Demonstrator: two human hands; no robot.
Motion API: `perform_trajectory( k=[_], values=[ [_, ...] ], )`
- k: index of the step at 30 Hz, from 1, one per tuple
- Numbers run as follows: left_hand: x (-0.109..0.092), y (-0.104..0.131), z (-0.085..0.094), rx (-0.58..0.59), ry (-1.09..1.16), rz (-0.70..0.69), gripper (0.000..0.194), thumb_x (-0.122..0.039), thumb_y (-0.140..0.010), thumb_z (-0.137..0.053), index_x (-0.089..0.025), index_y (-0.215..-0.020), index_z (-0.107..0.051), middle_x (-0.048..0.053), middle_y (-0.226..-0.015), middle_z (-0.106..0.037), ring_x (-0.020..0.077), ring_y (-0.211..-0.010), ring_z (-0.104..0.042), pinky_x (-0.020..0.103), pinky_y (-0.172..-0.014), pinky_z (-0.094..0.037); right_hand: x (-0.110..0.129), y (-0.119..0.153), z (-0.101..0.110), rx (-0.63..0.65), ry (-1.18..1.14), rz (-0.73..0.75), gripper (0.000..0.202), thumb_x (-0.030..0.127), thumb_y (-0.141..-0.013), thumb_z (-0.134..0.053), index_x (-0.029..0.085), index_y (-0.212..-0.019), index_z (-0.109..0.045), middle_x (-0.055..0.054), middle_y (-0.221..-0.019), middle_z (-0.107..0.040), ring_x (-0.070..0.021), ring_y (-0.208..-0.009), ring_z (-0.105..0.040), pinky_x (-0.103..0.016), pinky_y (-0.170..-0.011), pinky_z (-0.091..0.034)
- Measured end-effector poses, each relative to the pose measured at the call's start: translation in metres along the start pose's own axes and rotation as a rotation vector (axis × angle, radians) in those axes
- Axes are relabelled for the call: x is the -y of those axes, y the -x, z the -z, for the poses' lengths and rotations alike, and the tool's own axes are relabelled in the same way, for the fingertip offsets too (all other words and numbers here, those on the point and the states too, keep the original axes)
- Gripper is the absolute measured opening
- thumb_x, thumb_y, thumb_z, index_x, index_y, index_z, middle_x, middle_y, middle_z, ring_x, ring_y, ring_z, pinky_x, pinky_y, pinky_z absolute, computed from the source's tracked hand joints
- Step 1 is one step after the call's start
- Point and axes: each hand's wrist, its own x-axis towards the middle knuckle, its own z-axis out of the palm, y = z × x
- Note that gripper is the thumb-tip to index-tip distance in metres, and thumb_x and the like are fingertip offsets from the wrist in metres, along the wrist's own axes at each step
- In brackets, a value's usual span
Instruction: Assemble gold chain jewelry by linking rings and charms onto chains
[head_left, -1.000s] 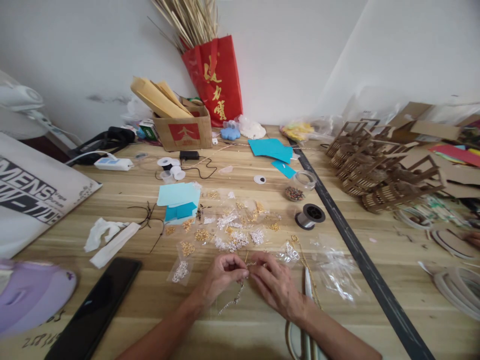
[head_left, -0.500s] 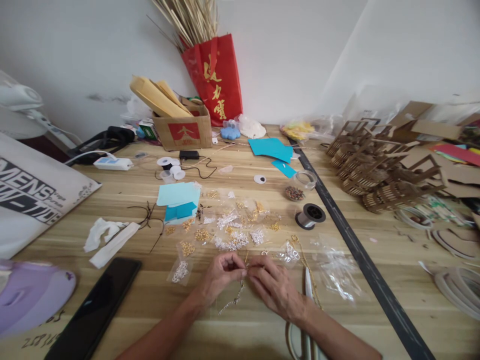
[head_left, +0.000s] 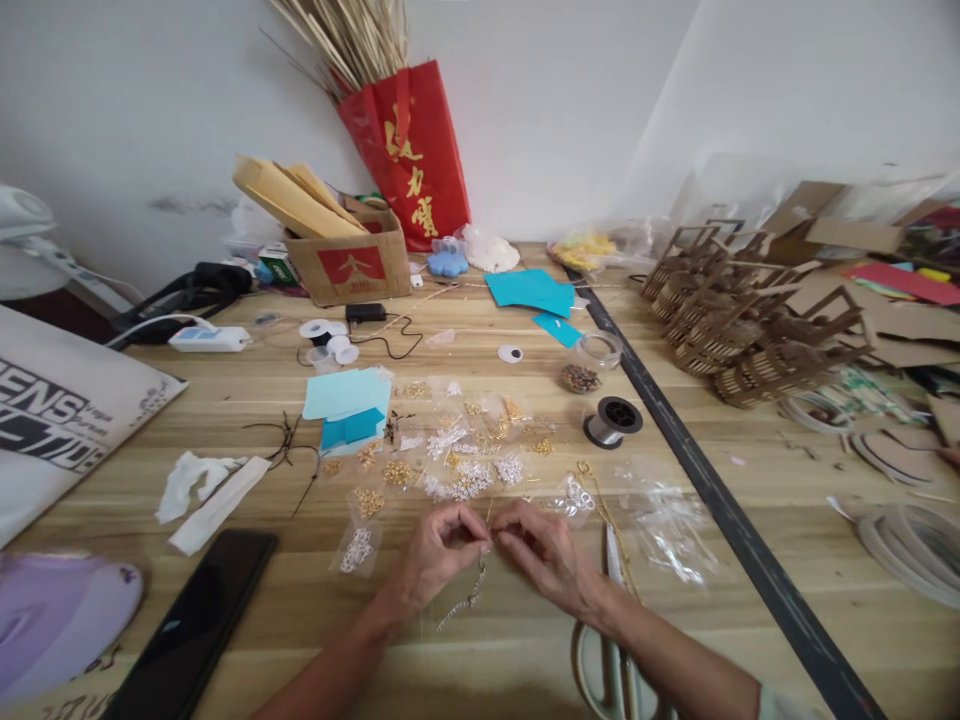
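Observation:
Near the front middle of the table, my left hand (head_left: 442,548) pinches the top of a thin silvery chain (head_left: 471,598), which hangs below the fingertips. Close against it, my right hand (head_left: 546,555) has its fingers closed at the same spot; what they hold is too small to make out. A fine gold-coloured strand shows just above the fingertips. Beyond the hands lie small bags of silver pieces (head_left: 469,478) and gold pieces (head_left: 396,471). Scissors (head_left: 616,640) lie partly under my right forearm, beside a gold chain (head_left: 600,495).
A wire spool (head_left: 613,422) and a jar of beads (head_left: 581,377) stand right of the bags. Left are a black phone (head_left: 191,625) and blue cards (head_left: 349,395). Small woven baskets (head_left: 757,330) stand at the right. Behind are a cardboard box (head_left: 352,270) and a red bag (head_left: 412,150).
The view has shifted slightly, so the table items sit a little further left. Both hands stay together at the chain, with the right fingers slightly changed in pose.

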Motion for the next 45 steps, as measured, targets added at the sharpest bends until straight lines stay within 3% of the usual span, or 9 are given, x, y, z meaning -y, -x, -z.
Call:
perform_trajectory(
  k=[11,17,24,30,40,45],
  values=[
    [0.010,0.000,-0.001,0.019,-0.070,-0.115,0.006,-0.015,-0.072,-0.066,-0.016,-0.068,-0.062,0.003,-0.072,-0.064,0.0152,-0.070,-0.060,0.025,-0.068,-0.047,0.000,-0.002,0.001,0.050,-0.110,-0.117,0.012,0.025,-0.092,-0.053,0.016,-0.090,-0.061,-0.001,-0.071,-0.059,-0.0121,-0.062,-0.051,-0.023,-0.057,-0.039],
    [0.002,0.003,-0.004,0.006,-0.164,-0.159,0.010,-0.009,-0.074,-0.061,-0.017,-0.068,-0.062,0.002,-0.072,-0.065,0.0153,-0.071,-0.061,0.024,-0.068,-0.048,-0.002,-0.004,0.000,0.095,-0.296,-0.257,0.017,0.030,-0.089,-0.056,0.014,-0.083,-0.061,0.002,-0.064,-0.055,-0.0099,-0.056,-0.044,-0.021,-0.051,-0.034],
    [-0.001,0.005,-0.008,-0.040,-0.341,-0.407,0.016,-0.006,-0.077,-0.057,-0.018,-0.068,-0.063,0.004,-0.072,-0.068,0.0167,-0.069,-0.065,0.024,-0.067,-0.049,-0.006,-0.006,0.000,0.124,-0.456,-0.350,0.021,0.033,-0.085,-0.061,0.013,-0.077,-0.062,0.002,-0.064,-0.056,-0.0091,-0.056,-0.046,-0.021,-0.052,-0.035],
    [0.001,0.007,-0.008,-0.011,-0.456,-0.509,0.019,-0.006,-0.082,-0.053,-0.019,-0.073,-0.063,0.005,-0.075,-0.068,0.0159,-0.070,-0.066,0.023,-0.066,-0.049,-0.006,-0.006,0.001,0.157,-0.471,-0.353,0.020,0.030,-0.085,-0.060,0.013,-0.075,-0.061,0.002,-0.064,-0.056,-0.0087,-0.056,-0.045,-0.021,-0.053,-0.034],
    [0.002,0.006,-0.008,-0.037,-0.397,-0.462,0.014,-0.013,-0.081,-0.060,-0.020,-0.071,-0.068,0.006,-0.073,-0.070,0.0178,-0.069,-0.066,0.025,-0.065,-0.051,-0.007,-0.005,-0.001,0.138,-0.474,-0.310,0.019,0.031,-0.084,-0.061,0.014,-0.075,-0.059,0.004,-0.061,-0.049,-0.0080,-0.054,-0.038,-0.020,-0.050,-0.029],
    [0.002,0.005,-0.007,-0.093,-0.316,-0.385,0.011,-0.020,-0.078,-0.068,-0.020,-0.067,-0.068,0.005,-0.070,-0.072,0.0187,-0.067,-0.067,0.027,-0.066,-0.052,-0.005,-0.004,0.002,0.137,-0.343,-0.255,0.016,0.025,-0.086,-0.057,0.014,-0.075,-0.059,0.004,-0.060,-0.047,-0.0087,-0.055,-0.038,-0.020,-0.050,-0.029]
  ],
)
